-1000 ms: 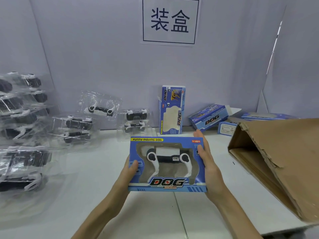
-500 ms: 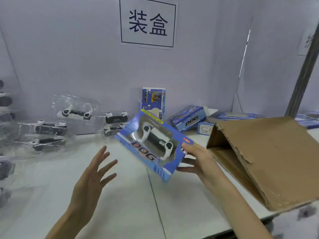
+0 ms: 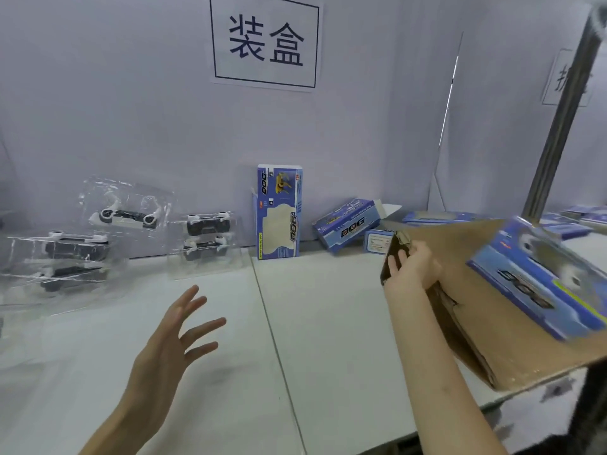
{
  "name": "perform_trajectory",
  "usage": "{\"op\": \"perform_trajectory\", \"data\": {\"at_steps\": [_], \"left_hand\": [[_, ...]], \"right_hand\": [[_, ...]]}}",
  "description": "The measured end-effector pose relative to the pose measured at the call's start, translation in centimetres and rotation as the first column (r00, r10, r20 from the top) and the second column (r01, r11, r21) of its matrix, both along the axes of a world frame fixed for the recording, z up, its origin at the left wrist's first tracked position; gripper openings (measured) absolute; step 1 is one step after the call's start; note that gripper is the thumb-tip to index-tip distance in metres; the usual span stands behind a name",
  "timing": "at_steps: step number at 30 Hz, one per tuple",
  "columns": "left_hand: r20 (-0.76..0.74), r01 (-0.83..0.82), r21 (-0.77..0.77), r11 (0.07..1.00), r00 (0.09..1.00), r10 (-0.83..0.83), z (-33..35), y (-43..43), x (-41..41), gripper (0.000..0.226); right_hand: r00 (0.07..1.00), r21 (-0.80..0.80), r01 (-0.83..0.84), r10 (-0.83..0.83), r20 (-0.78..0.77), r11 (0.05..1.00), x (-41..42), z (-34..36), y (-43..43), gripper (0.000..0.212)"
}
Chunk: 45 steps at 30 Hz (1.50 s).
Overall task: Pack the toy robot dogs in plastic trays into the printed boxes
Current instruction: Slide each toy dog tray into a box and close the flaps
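Pale wall point(image 3: 131, 110) with paper sign point(image 3: 265, 44); white table point(image 3: 328, 323); possibly a metal post point(image 3: 558, 136).

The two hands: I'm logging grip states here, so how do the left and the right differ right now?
The left hand is open, fingers spread, and hovers empty over the white table; the right hand is curled on the edge of the cardboard carton. The left reaches toward the clear trays side; the right sits far across at the carton. Both are bare, and neither holds the blue printed box lying on the carton.
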<state>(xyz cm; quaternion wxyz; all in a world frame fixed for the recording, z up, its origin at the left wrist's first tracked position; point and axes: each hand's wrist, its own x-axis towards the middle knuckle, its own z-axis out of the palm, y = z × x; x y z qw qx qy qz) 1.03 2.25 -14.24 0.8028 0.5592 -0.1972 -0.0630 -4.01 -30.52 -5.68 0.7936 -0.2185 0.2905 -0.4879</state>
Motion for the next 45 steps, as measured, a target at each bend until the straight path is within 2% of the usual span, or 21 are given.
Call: {"op": "perform_trajectory", "data": {"at_steps": [3,4,5,6,7,8,9,10,12,14,16,19,25,29,32,35,37,39,45], "left_hand": [[0.037,-0.009,0.164,0.986,0.999,0.003,-0.2,-0.4,0.0,0.044],[0.089,-0.055,0.278,0.959,0.996,0.032,-0.4,-0.7,-0.1,0.035],[0.206,-0.134,0.438,0.889,0.978,0.046,-0.8,-0.8,-0.1,0.03],[0.379,-0.248,0.614,0.75,0.925,-0.004,-1.4,-0.7,-0.1,0.032],[0.528,-0.388,0.736,0.555,0.842,-0.112,-2.0,-0.8,-0.1,0.044],[0.585,-0.481,0.789,0.382,0.777,-0.23,-2.4,-0.9,-0.2,0.052],[0.567,-0.496,0.822,0.281,0.764,-0.309,-2.6,-1.1,-0.3,0.055],[0.528,-0.474,0.849,0.233,0.773,-0.351,-2.9,-1.2,-0.4,0.057],[0.477,-0.437,0.878,0.194,0.778,-0.409,-3.2,-1.6,-0.3,0.06],[0.455,-0.43,0.888,0.163,0.77,-0.448,-2.9,-1.7,0.7,0.061],[0.44,-0.42,0.895,0.147,0.786,-0.433,-2.0,-1.5,2.7,0.062],[0.446,-0.438,0.892,0.109,0.815,-0.37,-0.8,-0.8,6.7,0.063],[0.397,-0.405,0.914,0.021,0.884,-0.248,-2.0,-0.4,12.9,0.065],[0.354,-0.369,0.929,-0.011,0.898,-0.263,-3.8,-0.7,14.8,0.066],[0.379,-0.393,0.92,-0.004,0.889,-0.256,-4.6,-0.7,15.2,0.066],[0.386,-0.397,0.918,0.009,0.888,-0.25,-4.9,-0.7,15.4,0.066],[0.388,-0.399,0.917,0.009,0.887,-0.249,-4.9,-0.7,15.4,0.067],[0.381,-0.392,0.92,0.005,0.891,-0.248,-4.7,-0.7,15.4,0.067],[0.391,-0.398,0.917,0.016,0.891,-0.23,-4.6,-0.5,15.3,0.066]], "right_hand": [[0.989,-0.108,-0.085,0.07,-0.133,0.991,0.5,-1.4,1.3,0.021],[0.978,-0.168,-0.138,0.107,-0.18,0.976,0.8,-1.9,1.8,0.019],[0.963,-0.231,-0.202,0.149,-0.225,0.952,1.2,-2.2,2.5,0.016],[0.941,-0.29,-0.278,0.199,-0.273,0.916,1.5,-2.5,3.3,0.016],[0.909,-0.347,-0.366,0.251,-0.333,0.864,1.9,-2.6,4.0,0.017],[0.865,-0.409,-0.459,0.292,-0.408,0.789,2.2,-2.7,4.6,0.02],[0.814,-0.474,-0.55,0.314,-0.489,0.688,2.6,-2.9,5.2,0.021],[0.764,-0.53,-0.626,0.314,-0.564,0.572,3.0,-2.9,5.6,0.022],[0.694,-0.597,-0.715,0.263,-0.67,0.364,4.1,-2.8,6.5,0.022],[0.652,-0.614,-0.757,0.191,-0.734,0.226,5.6,-2.4,7.3,0.021],[0.637,-0.625,-0.771,0.121,-0.761,0.121,7.6,-2.1,7.8,0.021],[0.63,-0.63,-0.777,-0.02,-0.777,0.004,11.6,-2.1,8.2,0.004],[0.663,-0.617,-0.747,-0.22,-0.715,-0.246,20.8,-0.6,9.2,0.064],[0.687,-0.561,-0.712,-0.256,-0.68,-0.423,27.0,0.7,9.9,0.087],[0.683,-0.414,-0.696,-0.363,-0.634,-0.587,31.2,1.2,11.1,0.102],[0.667,-0.293,-0.697,-0.441,-0.601,-0.654,34.8,0.9,12.2,0.091],[0.645,-0.238,-0.699,-0.452,-0.617,-0.674,36.2,0.4,12.7,0.069],[0.662,-0.231,-0.682,-0.452,-0.599,-0.694,36.8,0.2,12.9,0.05],[0.711,-0.265,-0.661,-0.472,-0.521,-0.702,31.7,2.9,12.0,0.037]]}}
